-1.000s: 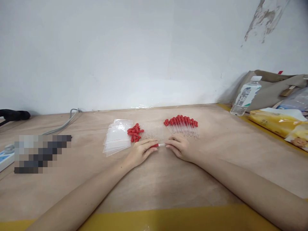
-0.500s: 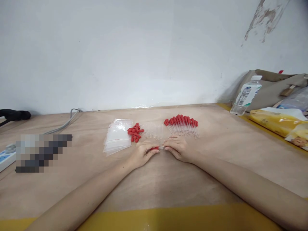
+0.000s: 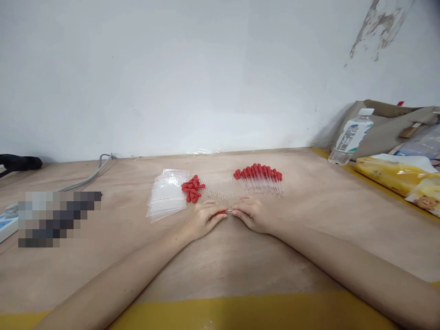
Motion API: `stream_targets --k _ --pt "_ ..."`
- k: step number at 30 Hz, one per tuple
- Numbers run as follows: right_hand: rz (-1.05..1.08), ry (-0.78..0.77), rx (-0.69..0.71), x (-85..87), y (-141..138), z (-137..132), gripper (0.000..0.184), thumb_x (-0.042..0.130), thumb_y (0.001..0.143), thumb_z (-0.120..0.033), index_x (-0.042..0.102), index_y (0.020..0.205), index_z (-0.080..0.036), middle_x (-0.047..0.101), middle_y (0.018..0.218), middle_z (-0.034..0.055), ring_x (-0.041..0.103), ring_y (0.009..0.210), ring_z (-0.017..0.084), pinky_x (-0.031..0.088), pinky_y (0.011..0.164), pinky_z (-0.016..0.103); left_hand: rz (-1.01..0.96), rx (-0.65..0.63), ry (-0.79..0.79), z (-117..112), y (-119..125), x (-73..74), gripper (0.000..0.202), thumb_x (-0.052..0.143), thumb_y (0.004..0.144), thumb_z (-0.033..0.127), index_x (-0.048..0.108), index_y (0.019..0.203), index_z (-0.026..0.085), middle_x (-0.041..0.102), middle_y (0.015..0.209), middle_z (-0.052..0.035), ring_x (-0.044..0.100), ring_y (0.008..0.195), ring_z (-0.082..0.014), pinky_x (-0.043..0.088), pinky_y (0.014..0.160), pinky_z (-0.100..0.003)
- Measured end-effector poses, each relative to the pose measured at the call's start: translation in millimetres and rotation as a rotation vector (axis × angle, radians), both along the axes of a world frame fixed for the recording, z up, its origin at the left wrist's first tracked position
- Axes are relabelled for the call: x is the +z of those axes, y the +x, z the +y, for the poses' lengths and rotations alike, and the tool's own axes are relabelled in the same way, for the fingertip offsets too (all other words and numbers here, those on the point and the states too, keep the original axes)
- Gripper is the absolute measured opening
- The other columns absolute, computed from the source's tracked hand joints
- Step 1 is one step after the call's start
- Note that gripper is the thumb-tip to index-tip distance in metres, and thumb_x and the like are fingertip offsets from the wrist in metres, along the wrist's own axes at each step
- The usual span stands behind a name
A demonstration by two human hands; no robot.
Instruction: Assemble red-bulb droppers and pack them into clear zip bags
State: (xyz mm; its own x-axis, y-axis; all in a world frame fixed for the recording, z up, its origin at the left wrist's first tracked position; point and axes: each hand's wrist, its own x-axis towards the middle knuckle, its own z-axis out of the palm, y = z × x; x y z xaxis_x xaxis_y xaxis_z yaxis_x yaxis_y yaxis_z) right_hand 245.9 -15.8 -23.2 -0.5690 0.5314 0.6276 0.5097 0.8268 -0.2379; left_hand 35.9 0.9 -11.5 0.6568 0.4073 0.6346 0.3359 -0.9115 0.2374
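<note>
Pinching, fingers closed: left hand (image 3: pixel 203 221) red bulb (image 3: pixel 222 212), right hand (image 3: pixel 253 215) clear tube (image 3: pixel 229 211). Bags (image 3: pixel 167 195), loose bulbs (image 3: pixel 192 187) centre-left; bottle (image 3: pixel 350 136) upper right.

The bags (image 3: pixel 168 192) lie left of the loose tops (image 3: pixel 193 187). Right of those are tubes (image 3: pixel 220 187), then the droppers (image 3: pixel 258 173).

2 bare forearms (image 3: pixel 137 275) taper towards the wrists (image 3: pixel 275 222), with a small spot (image 3: pixel 176 238) near the left wrist (image 3: pixel 187 230).
</note>
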Motion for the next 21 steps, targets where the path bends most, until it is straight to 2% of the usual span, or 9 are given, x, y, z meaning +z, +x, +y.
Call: stream_targets --k 4,6,8,10,12,15,17,21 --pt "-0.101 0.027 -0.084 13.1 -2 -7 0.025 0.042 0.091 -0.027 0.066 0.089 -0.019 0.066 0.085 0.0056 0.056 0.087 0.016 0.042 0.077 0.03 0.004 -0.022 0.121 6 -2 -3.6 0.017 0.053 0.086 0.02 0.063 0.1 0.019 0.071 0.085 -0.0032 0.064 0.073 -0.0135 0.047 0.087 -0.034" --pt "-0.209 0.062 -0.177 23.8 -2 -12 0.023 0.046 0.088 -0.028 0.068 0.088 -0.019 0.064 0.085 0.0069 0.055 0.085 0.018 0.04 0.076 0.031 -0.004 -0.018 0.16 6 -3 -3.0 0.019 0.053 0.086 0.019 0.061 0.103 0.02 0.071 0.092 -0.0032 0.065 0.082 -0.0143 0.046 0.09 -0.035" --pt "-0.288 0.044 -0.275 33.6 2 -15 0.024 0.047 0.087 -0.026 0.068 0.081 -0.018 0.062 0.084 0.0079 0.054 0.079 0.018 0.039 0.071 0.03 -0.012 0.044 0.131 2 -5 -0.3 0.025 0.053 0.086 0.021 0.059 0.11 0.02 0.069 0.101 -0.0052 0.063 0.093 -0.0169 0.045 0.092 -0.036" --pt "-0.262 -0.063 -0.375 40.8 10 -11 0.024 0.047 0.086 -0.024 0.068 0.077 -0.017 0.062 0.082 0.0074 0.054 0.073 0.015 0.039 0.066 0.027 -0.015 0.147 0.029 -3 -8 3.7 0.035 0.053 0.086 0.027 0.053 0.12 0.019 0.064 0.112 -0.0084 0.059 0.104 -0.02 0.046 0.091 -0.037" --pt "-0.137 -0.218 -0.492 46.0 22 1 0.022 0.049 0.084 -0.023 0.068 0.075 -0.017 0.063 0.077 0.005 0.055 0.067 0.013 0.038 0.061 0.024 0.059 0.176 -0.102 -8 -11 7.9 0.047 0.053 0.085 0.035 0.046 0.128 0.019 0.057 0.124 -0.0105 0.053 0.114 -0.0225 0.045 0.094 -0.039" --pt "0.022 -0.431 -0.693 52.6 37 26 0.024 0.051 0.08 -0.025 0.065 0.062 -0.017 0.062 0.062 0.0019 0.056 0.062 0.013 0.038 0.058 0.022 0.312 0.042 -0.233 -10 -15 12.8 0.057 0.051 0.084 0.046 0.039 0.135 0.022 0.041 0.138 -0.0096 0.037 0.128 -0.0251 0.033 0.104 -0.044" --pt "0.044 -0.506 -0.798 55.8 40 41 0.027 0.051 0.078 -0.028 0.062 0.055 -0.017 0.06 0.055 0.0013 0.056 0.06 0.014 0.038 0.057 0.022 0.451 -0.019 -0.264 -10 -15 14.7 0.058 0.047 0.085 0.049 0.035 0.137 0.025 0.031 0.144 -0.007 0.027 0.133 -0.0251 0.024 0.109 -0.046" --pt "0.017 -0.53 -0.986 54.6 23 62 0.025 0.053 0.074 -0.037 0.066 0.06 -0.02 0.065 0.066 0.0031 0.06 0.067 0.017 0.04 0.058 0.025 0.534 -0.016 -0.28 -9 -15 16.9 0.057 0.04 0.088 0.052 0.029 0.139 0.029 0.025 0.146 -0.0034 0.021 0.135 -0.0233 0.017 0.111 -0.045"
